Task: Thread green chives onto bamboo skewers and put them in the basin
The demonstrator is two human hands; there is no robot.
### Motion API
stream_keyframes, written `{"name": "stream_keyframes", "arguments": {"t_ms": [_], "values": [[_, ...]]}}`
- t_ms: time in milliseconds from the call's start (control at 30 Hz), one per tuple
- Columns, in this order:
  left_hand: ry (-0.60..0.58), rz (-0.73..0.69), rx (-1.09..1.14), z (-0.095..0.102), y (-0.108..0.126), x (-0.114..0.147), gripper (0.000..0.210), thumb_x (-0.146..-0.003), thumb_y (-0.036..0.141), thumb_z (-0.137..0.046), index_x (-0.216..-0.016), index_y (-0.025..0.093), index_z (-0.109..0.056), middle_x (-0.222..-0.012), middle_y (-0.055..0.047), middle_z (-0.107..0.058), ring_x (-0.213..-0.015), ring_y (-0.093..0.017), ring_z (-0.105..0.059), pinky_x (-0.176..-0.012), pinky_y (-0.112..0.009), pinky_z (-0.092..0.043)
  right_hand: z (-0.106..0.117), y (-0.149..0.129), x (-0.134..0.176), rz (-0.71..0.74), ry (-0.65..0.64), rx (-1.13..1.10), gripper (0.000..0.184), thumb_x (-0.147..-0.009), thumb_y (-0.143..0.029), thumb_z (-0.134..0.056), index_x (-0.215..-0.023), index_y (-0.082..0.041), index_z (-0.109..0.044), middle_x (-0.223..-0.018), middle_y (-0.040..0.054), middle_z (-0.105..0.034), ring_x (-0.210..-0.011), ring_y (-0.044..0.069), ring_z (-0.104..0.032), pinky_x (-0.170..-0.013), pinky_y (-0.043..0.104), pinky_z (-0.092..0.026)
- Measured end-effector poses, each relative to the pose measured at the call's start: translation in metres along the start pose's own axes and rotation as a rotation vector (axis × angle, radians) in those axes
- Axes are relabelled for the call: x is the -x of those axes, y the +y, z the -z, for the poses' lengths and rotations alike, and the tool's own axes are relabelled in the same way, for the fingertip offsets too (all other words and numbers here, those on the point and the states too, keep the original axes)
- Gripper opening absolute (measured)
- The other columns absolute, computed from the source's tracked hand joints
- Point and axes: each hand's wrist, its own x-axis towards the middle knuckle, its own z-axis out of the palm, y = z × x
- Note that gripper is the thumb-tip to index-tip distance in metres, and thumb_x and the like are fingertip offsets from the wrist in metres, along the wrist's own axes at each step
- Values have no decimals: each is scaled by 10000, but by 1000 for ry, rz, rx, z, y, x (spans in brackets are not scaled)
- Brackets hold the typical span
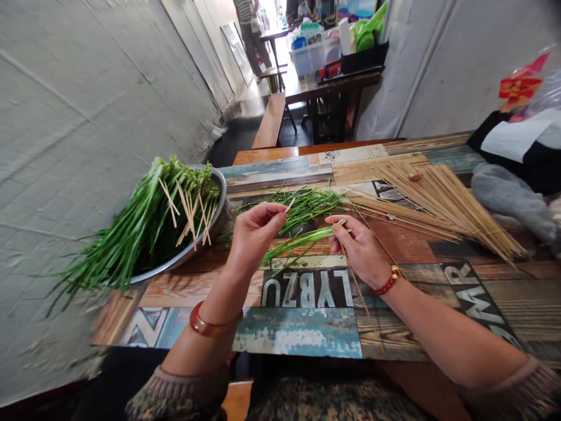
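My left hand (255,230) pinches the end of a green chive stalk above the loose chives (307,203) lying on the table. My right hand (358,245) grips a thin bamboo skewer (357,286) with a few chive stalks (298,241) threaded across it, their tips pointing left. A metal bowl (219,193) on my left holds a big heap of skewered chives (144,225) with stick ends poking up.
A large fan of bare bamboo skewers (438,199) lies at the right of the patterned table (307,333). Grey cloth (508,196) sits at the far right. Beyond stand a bench (269,120), another table with tubs (315,55), and a person (252,29).
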Motion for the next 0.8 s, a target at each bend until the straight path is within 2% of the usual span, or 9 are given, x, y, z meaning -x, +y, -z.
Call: {"name": "stream_keyframes", "arguments": {"t_ms": [67,167,233,300,400,567,667,800], "values": [[30,-68,-50,-6,0,6,156,-708,257,-717,-811,140,-721,-684,-10,-629,-575,-75,-498,-529,-187,-387,-2,5,0,-60,-33,-12,340,-823,-431,-586,-1028,-160,-594,-622,-39,-570,-504,79,-528,-463,188,-396],[-42,-92,-90,-24,-12,10,122,-726,238,-681,-795,145,-722,-691,-18,-630,-609,-94,-525,-548,-195,-404,-3,10,-2,-123,-116,104,336,-802,-438,-582,-967,-147,-610,-590,-45,-543,-451,77,-487,-418,191,-357],[-124,-67,-111,-35,-25,8,109,-723,223,-669,-768,136,-718,-692,-27,-639,-626,-105,-545,-570,-205,-421,-2,10,-2,-89,-136,215,315,-811,-420,-565,-948,-143,-626,-578,-43,-534,-432,77,-475,-407,194,-347],[-153,-14,-101,-42,-37,4,113,-719,221,-666,-763,128,-712,-698,-34,-649,-630,-112,-556,-582,-214,-433,-1,7,-1,-38,-125,293,295,-828,-397,-544,-943,-143,-638,-578,-35,-542,-429,80,-480,-407,197,-352],[-162,93,-3,-44,-48,-2,148,-711,249,-683,-785,123,-702,-684,-27,-652,-622,-115,-566,-593,-222,-448,1,3,1,6,-115,364,265,-842,-360,-526,-938,-147,-654,-583,-24,-563,-428,82,-487,-412,199,-368],[-259,217,182,-40,-51,2,214,-690,312,-738,-786,124,-700,-728,-28,-673,-630,-103,-565,-599,-208,-436,1,1,1,42,-116,395,227,-843,-315,-526,-930,-155,-663,-559,-37,-532,-437,76,-457,-416,190,-358],[-302,238,192,-38,-49,6,208,-708,320,-730,-770,124,-708,-705,-26,-670,-586,-84,-526,-564,-198,-402,2,2,0,16,-114,384,225,-838,-317,-534,-928,-154,-660,-567,-37,-527,-443,76,-451,-420,191,-360],[-291,223,189,-37,-48,7,192,-723,316,-715,-783,134,-720,-714,-26,-673,-590,-87,-521,-564,-202,-397,3,1,1,-29,-120,380,231,-841,-327,-533,-943,-164,-660,-581,-31,-539,-442,78,-448,-411,192,-350]]}}
